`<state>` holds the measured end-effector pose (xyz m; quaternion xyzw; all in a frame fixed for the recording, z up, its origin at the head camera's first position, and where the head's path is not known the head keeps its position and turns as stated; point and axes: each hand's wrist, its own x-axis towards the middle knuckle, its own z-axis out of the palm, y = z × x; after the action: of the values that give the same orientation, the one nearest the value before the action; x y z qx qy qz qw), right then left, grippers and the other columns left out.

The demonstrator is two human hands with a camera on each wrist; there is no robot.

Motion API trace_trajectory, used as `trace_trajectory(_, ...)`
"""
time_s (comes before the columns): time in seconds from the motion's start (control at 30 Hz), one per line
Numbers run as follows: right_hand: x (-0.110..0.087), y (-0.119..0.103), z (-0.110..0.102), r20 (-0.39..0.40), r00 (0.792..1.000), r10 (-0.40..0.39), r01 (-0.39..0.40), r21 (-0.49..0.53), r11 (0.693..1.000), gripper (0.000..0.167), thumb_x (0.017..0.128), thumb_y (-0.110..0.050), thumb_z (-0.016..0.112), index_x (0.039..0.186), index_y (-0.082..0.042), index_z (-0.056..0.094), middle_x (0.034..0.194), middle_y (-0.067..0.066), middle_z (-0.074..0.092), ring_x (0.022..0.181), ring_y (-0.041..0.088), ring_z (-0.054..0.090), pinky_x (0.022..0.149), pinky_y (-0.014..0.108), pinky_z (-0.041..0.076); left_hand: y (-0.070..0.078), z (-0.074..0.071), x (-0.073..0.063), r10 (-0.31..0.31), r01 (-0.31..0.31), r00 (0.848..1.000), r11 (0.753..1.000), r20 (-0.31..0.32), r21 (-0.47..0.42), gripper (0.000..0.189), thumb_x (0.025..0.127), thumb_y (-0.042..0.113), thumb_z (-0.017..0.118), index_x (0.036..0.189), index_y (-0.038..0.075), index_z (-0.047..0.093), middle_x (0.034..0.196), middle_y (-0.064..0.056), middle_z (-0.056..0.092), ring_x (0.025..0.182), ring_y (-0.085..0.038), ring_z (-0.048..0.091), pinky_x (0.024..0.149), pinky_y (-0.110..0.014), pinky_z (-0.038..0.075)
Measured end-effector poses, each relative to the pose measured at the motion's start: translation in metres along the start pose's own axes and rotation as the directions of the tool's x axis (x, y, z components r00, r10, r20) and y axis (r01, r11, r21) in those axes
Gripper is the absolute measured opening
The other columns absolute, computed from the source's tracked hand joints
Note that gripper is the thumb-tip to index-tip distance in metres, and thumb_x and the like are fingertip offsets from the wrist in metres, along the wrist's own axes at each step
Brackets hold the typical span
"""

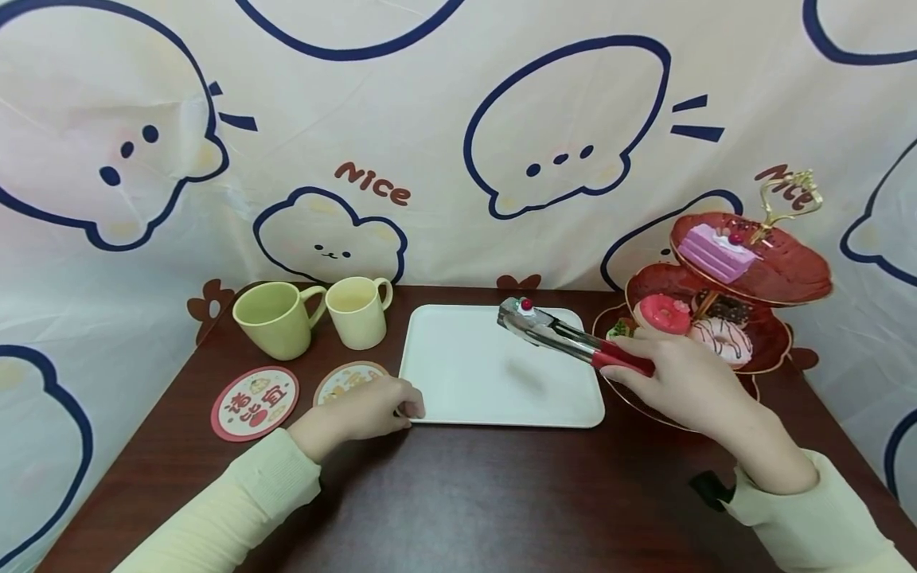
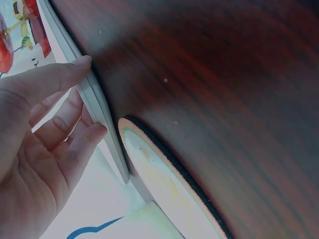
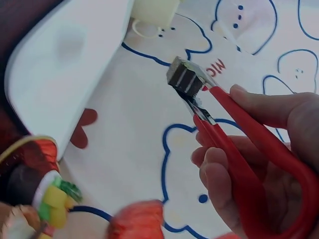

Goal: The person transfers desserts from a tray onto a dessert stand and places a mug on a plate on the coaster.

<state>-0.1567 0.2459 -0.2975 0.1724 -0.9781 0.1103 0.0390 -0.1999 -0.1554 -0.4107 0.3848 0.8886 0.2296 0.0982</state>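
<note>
Right hand (image 1: 680, 382), right of frame, grips red-handled metal tongs (image 1: 566, 336) round a half-hidden, seemingly dark-brown square cake (image 3: 183, 78); left hand (image 1: 361, 408) pinches white rectangular tray (image 1: 473, 374).

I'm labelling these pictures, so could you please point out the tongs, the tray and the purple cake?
Tongs (image 1: 575, 341), head view, metal part.
Tray (image 1: 480, 366), head view, flat middle.
Purple cake (image 1: 709, 255), head view, long side.

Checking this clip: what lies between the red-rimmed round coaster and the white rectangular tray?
In the head view, a tan-rimmed round coaster lies between them, partly hidden by the person's left hand, which grips the white tray by its edge.
</note>
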Motion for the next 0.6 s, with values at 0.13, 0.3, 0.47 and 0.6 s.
trace_trajectory(0.13,-0.014,0.0,-0.01,-0.02,1.0,0.013,-0.014,-0.019,1.0,0.061,0.091,-0.046,0.075,0.133,-0.002,0.067,0.136,0.031,0.058,0.118,0.054,0.057,0.084,0.07,0.05,0.0,0.0,0.0,-0.002,0.002,1.0,1.0,0.004,-0.009,0.021,0.082,-0.01,0.074,0.087,0.01,0.072,0.086,0.004,0.068,0.082,-0.01,0.064,0.074,-0.029,0.054)
trace_trajectory(0.3,-0.031,0.002,-0.023,-0.05,0.998,0.028,-0.031,-0.057,0.998,0.065,0.088,-0.048,0.077,0.131,-0.001,0.068,0.131,0.031,0.061,0.114,0.055,0.058,0.078,0.069,0.053,0.0,-0.001,0.0,-0.014,0.014,1.0,1.0,0.0,-0.005,0.021,0.082,-0.01,0.073,0.088,0.01,0.073,0.087,0.004,0.068,0.083,-0.011,0.065,0.074,-0.03,0.055)
trace_trajectory(0.47,-0.042,0.01,-0.033,-0.089,0.994,0.055,-0.064,-0.102,0.993,0.067,0.086,-0.049,0.079,0.129,0.001,0.068,0.131,0.034,0.059,0.116,0.058,0.056,0.081,0.072,0.049,0.001,-0.001,-0.002,-0.027,0.027,1.0,1.0,-0.001,-0.006,0.021,0.083,-0.009,0.074,0.088,0.011,0.073,0.087,0.005,0.068,0.083,-0.01,0.064,0.074,-0.03,0.055)
trace_trajectory(0.6,-0.05,0.016,-0.041,-0.162,0.985,0.057,-0.078,-0.129,0.989,0.062,0.084,-0.043,0.082,0.126,0.001,0.07,0.127,0.036,0.059,0.11,0.058,0.059,0.078,0.071,0.051,0.001,0.0,-0.002,-0.024,0.024,1.0,1.0,-0.004,-0.004,0.021,0.083,-0.009,0.074,0.088,0.011,0.072,0.087,0.005,0.068,0.082,-0.01,0.064,0.074,-0.03,0.054)
